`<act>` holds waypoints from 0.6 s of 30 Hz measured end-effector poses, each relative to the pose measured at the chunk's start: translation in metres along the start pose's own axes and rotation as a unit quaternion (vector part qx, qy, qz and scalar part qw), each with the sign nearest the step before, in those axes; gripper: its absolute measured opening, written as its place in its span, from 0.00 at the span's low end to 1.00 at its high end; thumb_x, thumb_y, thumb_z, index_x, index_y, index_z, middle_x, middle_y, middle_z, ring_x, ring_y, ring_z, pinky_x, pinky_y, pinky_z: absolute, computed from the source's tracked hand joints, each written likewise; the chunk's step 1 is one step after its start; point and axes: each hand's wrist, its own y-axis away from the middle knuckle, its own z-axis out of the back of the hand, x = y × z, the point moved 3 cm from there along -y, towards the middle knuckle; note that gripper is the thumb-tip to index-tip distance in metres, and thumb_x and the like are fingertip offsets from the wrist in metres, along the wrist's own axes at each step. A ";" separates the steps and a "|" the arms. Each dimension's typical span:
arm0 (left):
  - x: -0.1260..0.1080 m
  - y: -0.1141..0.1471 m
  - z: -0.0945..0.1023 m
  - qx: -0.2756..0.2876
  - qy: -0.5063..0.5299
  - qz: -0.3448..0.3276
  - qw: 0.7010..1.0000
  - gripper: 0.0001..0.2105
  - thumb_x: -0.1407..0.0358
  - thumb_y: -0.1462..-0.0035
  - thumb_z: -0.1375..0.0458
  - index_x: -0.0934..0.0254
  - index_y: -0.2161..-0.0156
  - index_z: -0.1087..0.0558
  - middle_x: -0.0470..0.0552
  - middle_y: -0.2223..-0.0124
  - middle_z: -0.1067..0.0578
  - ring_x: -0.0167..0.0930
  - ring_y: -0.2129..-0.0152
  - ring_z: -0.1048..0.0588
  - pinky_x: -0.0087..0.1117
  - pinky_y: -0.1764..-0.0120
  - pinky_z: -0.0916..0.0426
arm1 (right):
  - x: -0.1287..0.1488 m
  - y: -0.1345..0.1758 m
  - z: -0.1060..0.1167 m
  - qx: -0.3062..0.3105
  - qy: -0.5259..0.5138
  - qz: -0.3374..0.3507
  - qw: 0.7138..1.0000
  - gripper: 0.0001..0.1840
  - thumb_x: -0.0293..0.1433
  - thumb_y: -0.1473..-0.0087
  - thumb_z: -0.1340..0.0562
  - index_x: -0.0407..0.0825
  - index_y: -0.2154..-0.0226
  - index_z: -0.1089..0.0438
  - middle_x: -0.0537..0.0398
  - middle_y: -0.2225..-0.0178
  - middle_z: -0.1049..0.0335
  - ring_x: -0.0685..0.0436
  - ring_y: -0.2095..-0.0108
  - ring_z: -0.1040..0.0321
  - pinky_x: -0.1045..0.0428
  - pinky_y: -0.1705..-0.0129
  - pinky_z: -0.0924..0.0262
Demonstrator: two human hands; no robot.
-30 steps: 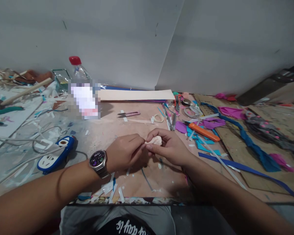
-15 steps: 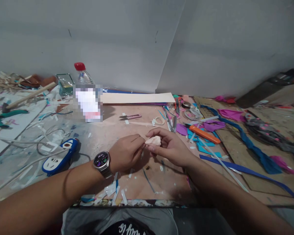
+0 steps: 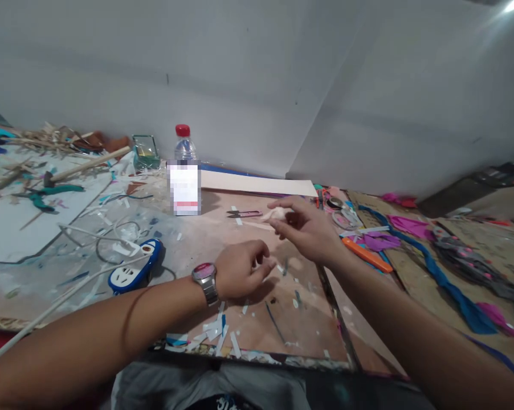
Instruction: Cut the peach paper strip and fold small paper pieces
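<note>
My right hand [image 3: 306, 228] is raised over the middle of the table, its fingers around a small pale, crumpled piece that looks like cloth or paper [image 3: 278, 213]. Lower and to the left is my left hand [image 3: 244, 267], near the tabletop, with a watch [image 3: 204, 278] on its wrist. Its fingers are curled in, thumb towards the fingertips; whatever they pinch, if anything, is too small to make out. Just beyond the pale piece lie thread snips [image 3: 244, 214] with dark blades.
A red-capped bottle [image 3: 184, 142] stands behind a phone-like screen [image 3: 185, 188]. At left are a blue-and-white power strip [image 3: 137, 265], cables and green-handled pliers [image 3: 43, 196]. An orange utility knife [image 3: 366, 254], purple scraps and a blue cloth strip [image 3: 436, 273] lie at right.
My hands, together at the pale piece before, are now apart. My right hand has carried the piece up and away, while my left stays lower. The view has shifted too.
</note>
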 end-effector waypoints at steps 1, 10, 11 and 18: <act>-0.001 0.000 -0.003 0.029 -0.012 -0.021 0.999 0.13 0.54 0.32 0.45 0.62 0.60 0.26 0.49 0.66 0.21 0.33 0.71 0.25 0.34 0.66 0.36 | 0.006 -0.014 -0.004 0.008 0.034 0.027 0.999 0.15 0.38 0.41 0.32 0.51 0.52 0.24 0.49 0.54 0.31 0.49 0.68 0.30 0.51 0.67 0.32; -0.009 0.009 -0.025 0.181 -0.039 -0.268 0.946 0.16 0.52 0.33 0.44 0.60 0.64 0.23 0.53 0.67 0.19 0.35 0.70 0.22 0.37 0.71 0.37 | 0.016 -0.102 -0.161 0.288 0.058 0.099 0.951 0.19 0.30 0.44 0.29 0.46 0.50 0.25 0.51 0.56 0.25 0.49 0.66 0.32 0.53 0.62 0.39; -0.009 0.010 -0.025 0.182 -0.042 -0.270 0.944 0.16 0.52 0.33 0.43 0.60 0.66 0.24 0.53 0.67 0.19 0.35 0.70 0.21 0.37 0.72 0.37 | 0.016 -0.105 -0.177 0.303 0.060 0.104 0.945 0.18 0.30 0.43 0.29 0.46 0.50 0.25 0.52 0.57 0.24 0.49 0.66 0.31 0.53 0.62 0.40; -0.008 0.009 -0.026 0.197 -0.069 -0.245 0.947 0.14 0.50 0.35 0.42 0.59 0.64 0.24 0.50 0.67 0.18 0.35 0.70 0.20 0.35 0.73 0.39 | 0.018 -0.114 -0.228 0.346 0.072 0.133 0.926 0.18 0.27 0.42 0.30 0.43 0.49 0.25 0.49 0.56 0.22 0.46 0.62 0.28 0.52 0.59 0.38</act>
